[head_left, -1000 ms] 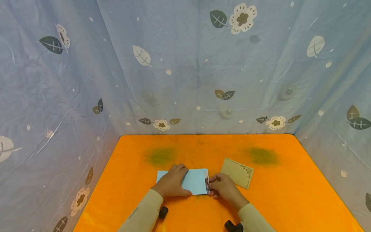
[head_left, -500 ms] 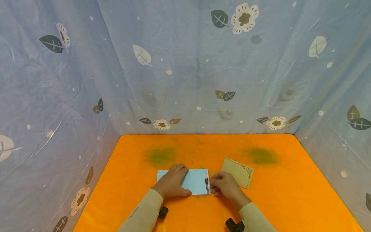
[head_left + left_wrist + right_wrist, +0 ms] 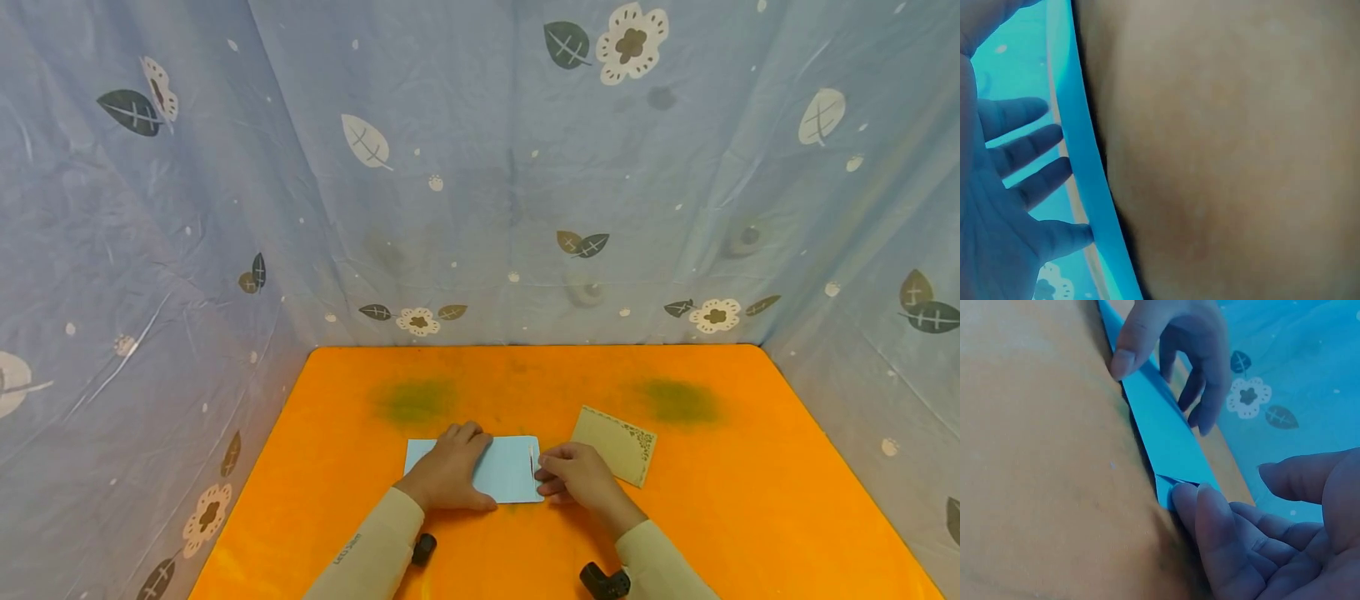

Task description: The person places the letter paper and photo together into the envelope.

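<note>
A light blue envelope lies flat on the orange table, a thin strip of a printed card showing at its right end. My left hand holds it across its width, thumb at the near edge and fingertips at the far edge. In the left wrist view those fingers reach down behind the blue edge. At the right end is my right hand. The right wrist view shows two of its fingertips at the folded blue end, with another finger lifted apart.
Right of the blue envelope lies a tan piece of paper with a dark decorative border, partly behind my right hand. The orange table is bounded at the back and sides by a patterned blue curtain. Black devices sit at the wrists.
The printed strip showing at the envelope's right end has become narrower. My right hand drew slightly right, then came back left to the envelope. The left hand stays where it was.
</note>
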`<action>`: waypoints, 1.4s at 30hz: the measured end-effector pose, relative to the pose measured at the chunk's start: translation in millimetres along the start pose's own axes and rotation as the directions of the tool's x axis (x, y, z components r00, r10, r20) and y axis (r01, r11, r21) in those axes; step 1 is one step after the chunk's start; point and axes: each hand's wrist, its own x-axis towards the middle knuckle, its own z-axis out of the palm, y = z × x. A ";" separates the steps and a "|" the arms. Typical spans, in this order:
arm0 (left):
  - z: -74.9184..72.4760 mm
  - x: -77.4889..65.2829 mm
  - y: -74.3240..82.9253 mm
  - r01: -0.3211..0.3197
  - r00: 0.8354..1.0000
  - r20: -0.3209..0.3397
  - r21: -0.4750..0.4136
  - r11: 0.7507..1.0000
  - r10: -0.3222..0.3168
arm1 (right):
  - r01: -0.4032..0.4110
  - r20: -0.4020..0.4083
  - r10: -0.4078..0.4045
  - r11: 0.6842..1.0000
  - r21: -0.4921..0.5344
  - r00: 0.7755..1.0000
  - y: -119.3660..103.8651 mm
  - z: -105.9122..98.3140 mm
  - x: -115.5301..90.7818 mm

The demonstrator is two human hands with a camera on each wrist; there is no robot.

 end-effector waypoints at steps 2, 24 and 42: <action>0.6 0.1 0.4 -0.003 1.000 0.001 0.007 1.000 0.003 | -0.006 -0.012 0.006 1.000 0.004 1.000 -1.3 1.0 -0.9; 3.1 1.4 1.8 -0.015 1.000 0.009 0.005 1.000 0.015 | -0.048 0.012 0.048 0.997 0.066 0.999 -7.9 4.4 -3.3; 1.9 3.3 2.5 0.006 0.999 0.041 -0.001 1.000 -0.006 | -0.010 -0.036 0.014 0.994 0.111 0.999 -3.6 -19.4 -11.1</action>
